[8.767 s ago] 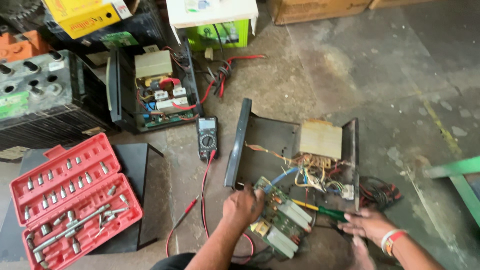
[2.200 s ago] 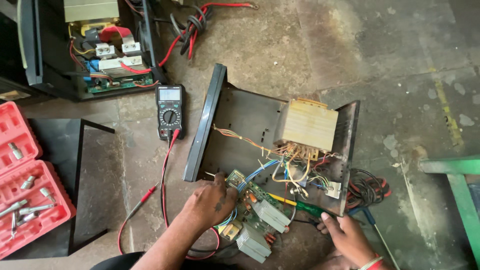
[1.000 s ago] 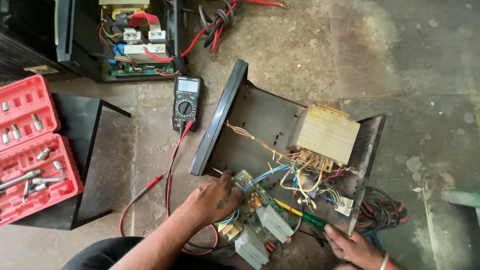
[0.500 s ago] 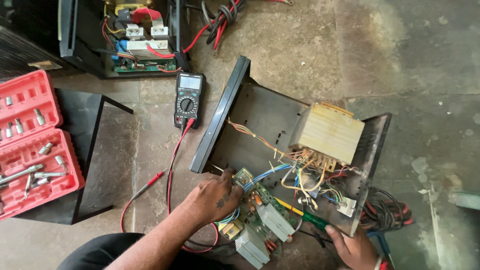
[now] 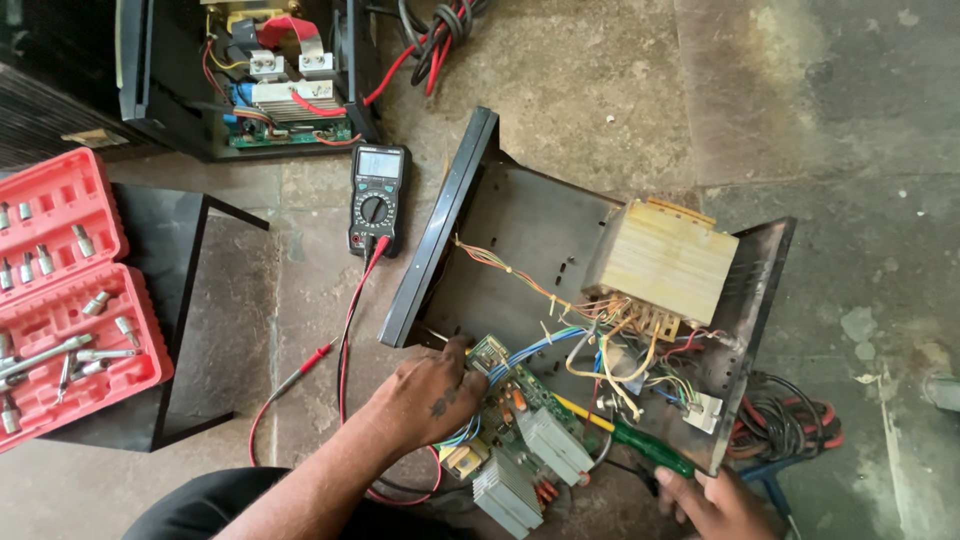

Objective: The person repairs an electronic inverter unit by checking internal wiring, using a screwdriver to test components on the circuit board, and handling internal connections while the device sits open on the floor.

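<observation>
Far left on the concrete floor: red socket set case [image 5: 65, 300], lid open, sockets and a ratchet in their slots. Beside it a black metal cover [image 5: 190, 330], lying open-side down. Top left, a second opened unit [image 5: 250, 80] with its wiring and heat sink exposed.

Centre: multimeter [image 5: 377, 198] face up, its red lead [image 5: 345, 330] trailing down toward my arm.

My left hand [image 5: 432, 392] rests on the near edge of the green circuit board [image 5: 515, 425]; fingers curled down onto the board's upper corner, pinching it, just beside the blue ribbon wires. The board lies tilted at the lower front of the open black chassis [image 5: 520, 230], half out of it.

Right of that: the transformer [image 5: 662, 262] sits in the chassis, loose coloured wires fanning below it.

Lower right: my right hand [image 5: 715, 505] closed around the green screwdriver [image 5: 625, 437], whose yellow shaft points toward the board. Coiled cables [image 5: 790, 425] lie just behind the chassis wall.
</observation>
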